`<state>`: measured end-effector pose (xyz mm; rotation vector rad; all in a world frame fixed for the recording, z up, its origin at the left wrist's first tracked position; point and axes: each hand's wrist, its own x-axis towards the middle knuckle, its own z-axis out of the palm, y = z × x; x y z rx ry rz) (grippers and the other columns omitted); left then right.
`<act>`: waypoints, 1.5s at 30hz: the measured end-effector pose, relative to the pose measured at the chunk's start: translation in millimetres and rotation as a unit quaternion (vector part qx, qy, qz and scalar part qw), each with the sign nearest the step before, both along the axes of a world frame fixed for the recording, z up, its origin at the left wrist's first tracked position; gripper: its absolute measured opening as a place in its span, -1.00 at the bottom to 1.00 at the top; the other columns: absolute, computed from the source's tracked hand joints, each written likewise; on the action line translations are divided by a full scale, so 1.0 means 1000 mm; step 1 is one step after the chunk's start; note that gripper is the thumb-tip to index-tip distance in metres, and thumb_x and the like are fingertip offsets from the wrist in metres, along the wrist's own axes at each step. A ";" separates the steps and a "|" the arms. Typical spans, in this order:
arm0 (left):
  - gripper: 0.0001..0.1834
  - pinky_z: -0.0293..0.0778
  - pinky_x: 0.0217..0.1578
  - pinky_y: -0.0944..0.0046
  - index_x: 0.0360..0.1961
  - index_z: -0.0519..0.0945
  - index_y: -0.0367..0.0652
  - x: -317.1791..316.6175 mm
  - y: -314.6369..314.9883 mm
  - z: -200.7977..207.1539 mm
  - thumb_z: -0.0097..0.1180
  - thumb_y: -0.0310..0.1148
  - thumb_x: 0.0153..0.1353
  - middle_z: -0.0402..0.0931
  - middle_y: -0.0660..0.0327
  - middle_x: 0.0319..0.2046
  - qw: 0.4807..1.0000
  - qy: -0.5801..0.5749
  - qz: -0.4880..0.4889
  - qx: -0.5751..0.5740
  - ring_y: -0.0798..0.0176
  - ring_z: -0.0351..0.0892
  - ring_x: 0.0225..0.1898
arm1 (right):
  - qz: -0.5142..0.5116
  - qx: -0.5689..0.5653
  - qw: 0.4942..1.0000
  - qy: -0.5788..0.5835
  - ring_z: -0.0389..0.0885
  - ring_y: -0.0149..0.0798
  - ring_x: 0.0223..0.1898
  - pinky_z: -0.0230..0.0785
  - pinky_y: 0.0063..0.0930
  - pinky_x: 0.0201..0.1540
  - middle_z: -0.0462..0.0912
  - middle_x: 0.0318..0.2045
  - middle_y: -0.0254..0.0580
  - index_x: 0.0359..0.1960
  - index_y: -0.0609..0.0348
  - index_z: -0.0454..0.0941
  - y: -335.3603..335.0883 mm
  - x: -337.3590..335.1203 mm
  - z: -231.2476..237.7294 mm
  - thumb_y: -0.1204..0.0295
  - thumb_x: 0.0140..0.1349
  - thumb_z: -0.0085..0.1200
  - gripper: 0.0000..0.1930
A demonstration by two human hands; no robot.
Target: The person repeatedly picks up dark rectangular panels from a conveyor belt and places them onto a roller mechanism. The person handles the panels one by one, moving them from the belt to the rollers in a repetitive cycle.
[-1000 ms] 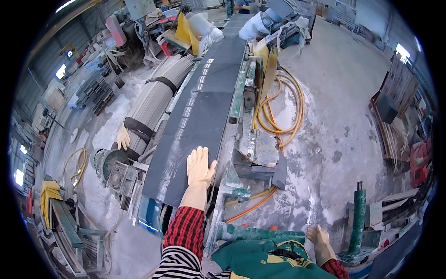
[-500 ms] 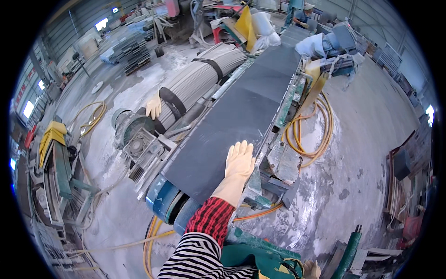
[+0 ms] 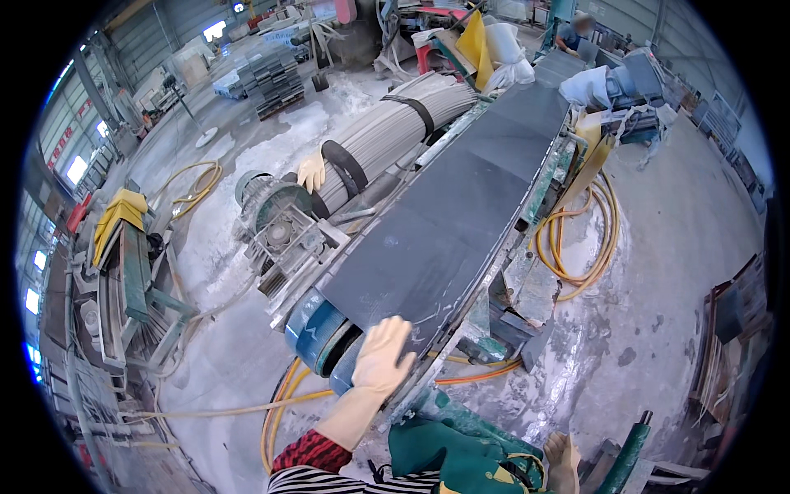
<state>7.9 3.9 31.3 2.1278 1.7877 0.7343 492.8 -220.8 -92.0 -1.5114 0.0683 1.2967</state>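
My left hand (image 3: 383,356), in a cream rubber glove, is over the near end of a conveyor line. Its fingers are stretched out and its thumb stands apart, with nothing gripped. Under and beyond the fingertips lie flat dark grey slabs (image 3: 436,222), end to end along the line; whether the hand touches the nearest one I cannot tell. A blue roller (image 3: 317,333) shows left of the hand. My right hand (image 3: 562,459) is low at the right, beside my green apron (image 3: 461,453), its fingers loosely bent and nothing seen in them.
A motor (image 3: 276,210) and a strapped bundle of pale strips (image 3: 387,136) flank the line's left side, with a loose glove (image 3: 312,170) on the bundle. Yellow hoses (image 3: 605,239) coil at right. A green post (image 3: 629,453) rises near right. A person (image 3: 572,37) is at the far end.
My left hand has drawn back from the slab's surface toward the near end of the line. My right hand shows more, higher in view. The whole view has shifted a little.
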 end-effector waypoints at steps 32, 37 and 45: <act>-0.55 0.40 0.22 0.01 0.09 0.47 -0.31 -0.048 0.074 0.044 0.06 -0.35 0.18 0.57 -0.05 0.02 0.472 -0.830 0.168 -0.246 -0.09 0.56 0.04 | -0.113 0.096 0.988 0.041 0.19 -0.37 -0.56 0.07 -0.43 -0.45 0.17 -0.57 -0.44 -0.53 -0.07 0.21 -0.064 0.038 0.026 0.16 0.42 -0.14 -0.67; -0.48 0.57 0.06 0.00 -0.02 0.51 -0.38 -0.055 0.048 0.022 0.03 -0.60 -0.13 0.59 -0.05 -0.08 0.476 -0.853 0.145 -0.157 -0.10 0.63 -0.08 | -0.127 0.068 0.989 -0.019 0.16 -0.40 -0.57 0.05 -0.49 -0.48 0.16 -0.57 -0.42 -0.52 -0.04 0.21 -0.023 0.019 0.074 0.22 0.44 -0.13 -0.67; -0.39 0.64 -0.03 -0.01 0.05 0.47 -0.46 -0.065 -0.005 0.050 0.08 -0.64 -0.17 0.60 -0.09 -0.08 0.590 -0.794 0.054 -0.139 -0.15 0.66 -0.09 | -0.070 0.045 0.987 -0.139 0.61 -0.25 -0.39 0.50 -0.48 -0.33 0.64 -0.27 -0.13 -0.08 0.31 0.51 0.047 -0.055 0.134 0.26 0.43 -0.02 -0.69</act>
